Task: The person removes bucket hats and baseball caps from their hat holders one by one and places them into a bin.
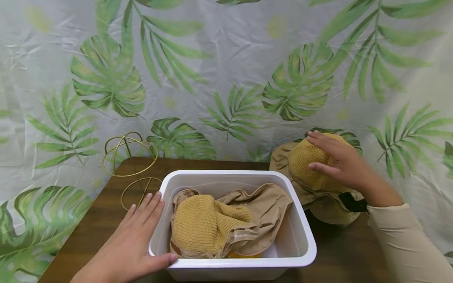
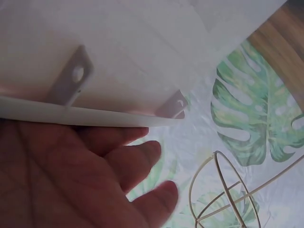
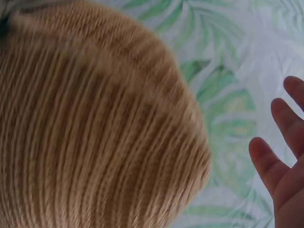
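Note:
A white plastic bin [image 1: 309, 251] stands on the table in the middle of the head view. Inside it lies a mustard knit hat [image 1: 198, 224] with a crumpled tan fabric brim [image 1: 267, 204]. My left hand [image 1: 131, 239] rests on the bin's left rim, fingers spread, thumb along the front corner. To the right, a second mustard knit hat [image 1: 302, 159] with a tan brim sits raised at the table's back right. My right hand [image 1: 341, 165] is beside its crown with fingers extended; in the right wrist view a gap shows between fingers and knit [image 3: 104, 133].
A gold wire stand [image 1: 129, 157] rises at the table's back left, close behind my left hand. Dark wood table [image 1: 106, 220] surrounds the bin. A leaf-print cloth [image 1: 230, 59] hangs behind. Something yellow [image 1: 244, 255] shows under the hat in the bin.

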{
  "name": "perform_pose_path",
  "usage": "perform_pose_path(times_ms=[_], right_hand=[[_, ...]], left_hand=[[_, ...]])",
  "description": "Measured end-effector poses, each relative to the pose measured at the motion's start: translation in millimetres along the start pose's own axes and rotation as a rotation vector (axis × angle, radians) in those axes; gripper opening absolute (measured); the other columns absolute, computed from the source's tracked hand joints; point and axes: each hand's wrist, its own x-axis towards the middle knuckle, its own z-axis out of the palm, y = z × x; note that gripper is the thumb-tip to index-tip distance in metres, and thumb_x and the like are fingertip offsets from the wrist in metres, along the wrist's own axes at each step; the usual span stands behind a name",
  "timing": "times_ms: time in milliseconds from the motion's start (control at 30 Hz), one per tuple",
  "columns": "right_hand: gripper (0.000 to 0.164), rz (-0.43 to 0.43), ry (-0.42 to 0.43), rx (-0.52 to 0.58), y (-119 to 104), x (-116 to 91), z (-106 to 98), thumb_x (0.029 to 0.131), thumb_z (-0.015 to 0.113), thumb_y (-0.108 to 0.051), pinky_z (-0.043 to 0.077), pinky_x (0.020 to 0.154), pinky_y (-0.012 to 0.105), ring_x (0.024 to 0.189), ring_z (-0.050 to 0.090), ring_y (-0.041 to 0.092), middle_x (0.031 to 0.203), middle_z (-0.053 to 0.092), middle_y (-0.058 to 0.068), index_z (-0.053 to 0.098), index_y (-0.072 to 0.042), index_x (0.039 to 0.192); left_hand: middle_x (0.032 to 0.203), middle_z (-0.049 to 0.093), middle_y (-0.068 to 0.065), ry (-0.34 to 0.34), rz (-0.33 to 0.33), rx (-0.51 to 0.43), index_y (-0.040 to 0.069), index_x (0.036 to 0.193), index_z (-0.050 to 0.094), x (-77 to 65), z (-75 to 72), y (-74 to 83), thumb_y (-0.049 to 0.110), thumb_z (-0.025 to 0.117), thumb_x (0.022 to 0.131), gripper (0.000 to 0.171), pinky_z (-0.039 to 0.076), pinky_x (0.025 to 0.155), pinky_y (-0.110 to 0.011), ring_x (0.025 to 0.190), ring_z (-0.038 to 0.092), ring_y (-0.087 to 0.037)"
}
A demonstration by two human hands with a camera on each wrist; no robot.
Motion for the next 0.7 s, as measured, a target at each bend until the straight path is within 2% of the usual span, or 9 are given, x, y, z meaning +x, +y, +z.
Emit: perform_pose_path(times_ms=[133,300,400,500,600,633,700], right_hand=[[0.075,0.029,0.072,0.005,13.1,-6.7,-6.4,0.083,0.081,-0.021,0.025,0.111,0.018,0.141,0.033,0.009,0.149,0.047,0.014,0.047,-0.011,0.149],[0.074,0.084,0.130,0.000,28.7,-10.9,-12.2,0.081,0.082,-0.015,0.026,0.106,0.012,0.136,0.036,0.001,0.146,0.051,0.016,0.051,-0.013,0.147],[0.073,0.144,0.124,0.016,37.6,-13.8,-14.0,0.081,0.082,-0.011,0.026,0.106,0.012,0.134,0.036,-0.001,0.146,0.050,0.017,0.051,-0.016,0.147],[0.071,0.235,0.083,0.052,44.7,-17.5,-14.5,0.084,0.079,-0.011,0.029,0.113,0.028,0.138,0.038,0.014,0.148,0.047,0.018,0.049,-0.018,0.149],[0.069,0.328,0.034,0.111,51.0,-21.0,-13.6,0.089,0.075,-0.015,0.026,0.114,0.052,0.142,0.034,0.030,0.154,0.040,0.017,0.045,-0.019,0.151],[0.068,0.347,0.024,0.128,53.0,-22.1,-13.1,0.090,0.074,-0.015,0.025,0.112,0.057,0.142,0.032,0.033,0.155,0.038,0.017,0.044,-0.018,0.151],[0.066,0.379,0.010,0.156,56.5,-23.6,-11.9,0.092,0.072,-0.017,0.022,0.112,0.060,0.144,0.028,0.029,0.157,0.036,0.014,0.043,-0.018,0.152]], left_hand=[[0.158,0.028,-0.022,0.017,0.032,0.036,-0.007,0.149,0.037,1.6,0.0,-1.0,0.072,0.063,0.080,0.108,-0.007,0.118,-0.026,0.148,0.020,-0.034],[0.156,0.030,-0.024,0.029,0.054,0.060,-0.009,0.147,0.038,1.1,0.5,-2.4,0.073,0.062,0.080,0.108,-0.007,0.117,-0.025,0.147,0.023,-0.036],[0.156,0.031,-0.025,0.031,0.059,0.062,-0.009,0.147,0.038,0.6,0.6,-2.5,0.072,0.063,0.080,0.108,-0.007,0.117,-0.024,0.147,0.023,-0.035],[0.156,0.031,-0.025,0.032,0.062,0.063,-0.010,0.147,0.038,0.7,0.8,-2.2,0.071,0.063,0.080,0.108,-0.007,0.117,-0.024,0.147,0.023,-0.035],[0.156,0.031,-0.025,0.037,0.062,0.060,-0.010,0.146,0.039,1.2,0.8,-1.9,0.072,0.063,0.080,0.108,-0.007,0.117,-0.024,0.147,0.023,-0.035],[0.155,0.032,-0.025,0.039,0.062,0.059,-0.010,0.146,0.039,1.4,0.7,-1.8,0.072,0.063,0.080,0.108,-0.007,0.117,-0.024,0.147,0.023,-0.035],[0.155,0.032,-0.025,0.043,0.064,0.056,-0.010,0.146,0.039,1.6,0.5,-1.7,0.072,0.063,0.080,0.108,-0.007,0.117,-0.024,0.147,0.023,-0.035]])
